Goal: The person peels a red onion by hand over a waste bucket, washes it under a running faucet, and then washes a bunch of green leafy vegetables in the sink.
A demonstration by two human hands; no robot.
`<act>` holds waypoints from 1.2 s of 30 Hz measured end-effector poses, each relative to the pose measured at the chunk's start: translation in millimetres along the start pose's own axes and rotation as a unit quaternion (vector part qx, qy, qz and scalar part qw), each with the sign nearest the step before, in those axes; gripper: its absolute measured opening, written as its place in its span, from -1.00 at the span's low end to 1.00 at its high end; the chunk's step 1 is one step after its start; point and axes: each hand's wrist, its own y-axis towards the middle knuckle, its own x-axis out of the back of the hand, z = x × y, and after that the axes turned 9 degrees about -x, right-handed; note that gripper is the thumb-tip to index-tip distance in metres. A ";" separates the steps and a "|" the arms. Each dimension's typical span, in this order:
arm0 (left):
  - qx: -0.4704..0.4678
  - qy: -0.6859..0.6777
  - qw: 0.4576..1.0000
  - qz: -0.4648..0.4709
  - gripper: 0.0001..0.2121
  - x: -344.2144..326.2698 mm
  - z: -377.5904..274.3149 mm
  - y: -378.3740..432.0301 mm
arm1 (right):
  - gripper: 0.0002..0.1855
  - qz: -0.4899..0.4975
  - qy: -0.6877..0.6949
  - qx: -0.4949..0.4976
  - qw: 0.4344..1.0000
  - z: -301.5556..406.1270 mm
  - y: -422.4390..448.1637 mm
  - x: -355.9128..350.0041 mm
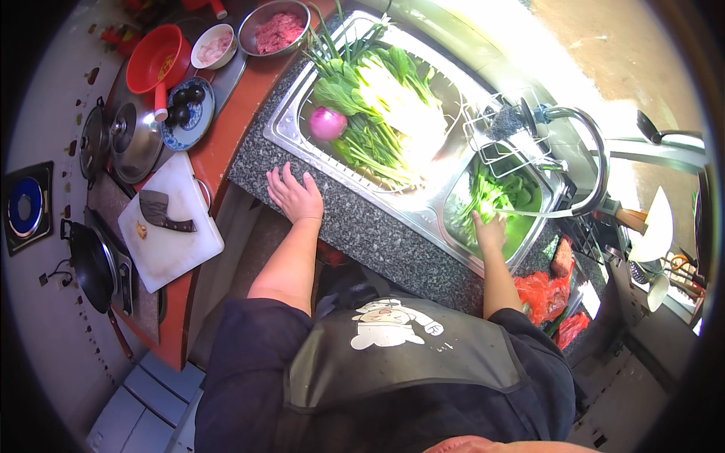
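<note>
My left hand (pixel 295 192) rests with spread fingers on the speckled granite countertop (pixel 351 226), holding nothing. My right hand (pixel 490 231) is over the near side of the small right sink basin (pixel 518 257), closed on leafy greens (pixel 486 195). Water runs from the curved faucet (pixel 600 153) onto the greens beside my fingers, and more leaves lie in the greenish water. In the larger left basin, a wire rack bears a purple onion (pixel 327 124), green stalks (pixel 368 147) and a brightly lit pale cabbage-like vegetable (pixel 396 93).
At left are a white cutting board (pixel 175 249) with a cleaver (pixel 161 212), a black wok (pixel 90 263), a red strainer (pixel 156 59) and a steel bowl of meat (pixel 274 28). Red plastic bags (pixel 541 294) lie right of the sink. A wire basket (pixel 507 133) stands by the faucet.
</note>
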 end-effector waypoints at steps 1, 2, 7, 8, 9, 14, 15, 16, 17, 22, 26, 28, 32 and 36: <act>0.009 0.008 1.000 0.003 -0.46 1.6 5.0 -1.9 | -0.03 0.069 -0.003 0.062 0.996 22.2 -7.7 25.8; 0.011 0.003 1.000 0.010 -0.46 2.4 2.6 -1.2 | -0.22 0.072 0.029 0.121 0.990 33.8 -13.6 39.8; 0.015 -0.008 1.000 0.023 -0.46 -2.4 -1.5 5.6 | -0.15 -0.044 0.198 0.360 0.911 156.0 -12.9 91.2; 0.014 -0.010 0.999 0.030 -0.45 -2.9 -3.8 7.6 | -0.05 -0.062 0.186 0.379 0.904 187.8 -3.1 96.2; 0.015 -0.009 0.999 0.037 -0.45 -3.4 -3.9 8.5 | 0.07 -0.054 0.147 0.372 0.915 223.1 2.1 104.1; 0.031 0.000 0.999 0.041 -0.48 -2.4 6.0 9.0 | 0.44 0.009 -0.147 0.350 0.925 352.1 -13.5 160.8; 0.028 -0.005 0.999 0.041 -0.48 -4.5 2.8 11.7 | 0.44 0.005 -0.147 0.346 0.927 356.7 11.1 134.6; 0.014 -0.017 0.999 0.047 -0.48 -9.5 -7.6 17.7 | 0.38 -0.038 -0.135 0.341 0.929 348.8 54.6 87.4; 0.014 -0.014 0.998 0.052 -0.48 -9.2 -5.3 18.2 | 0.35 -0.054 -0.131 0.349 0.926 352.4 62.6 68.3; 0.031 -0.001 0.998 0.058 -0.48 -3.3 6.3 14.8 | 0.15 0.004 -0.062 0.378 0.924 370.3 54.1 67.2; 0.016 -0.008 0.998 0.060 -0.47 -5.7 -0.8 21.6 | 0.08 -0.142 -0.038 0.431 0.890 353.5 75.6 43.4; 0.011 -0.011 0.998 0.059 -0.47 -6.2 -2.1 21.8 | 0.02 -0.214 -0.029 0.440 0.872 356.4 77.3 32.9; 0.027 -0.001 0.998 0.065 -0.47 -2.7 5.7 17.6 | -0.19 -0.134 0.011 0.430 0.893 369.5 57.3 44.1; 0.025 -0.006 0.998 0.064 -0.46 -3.9 2.8 19.6 | -0.35 -0.056 0.021 0.425 0.903 370.1 72.1 50.9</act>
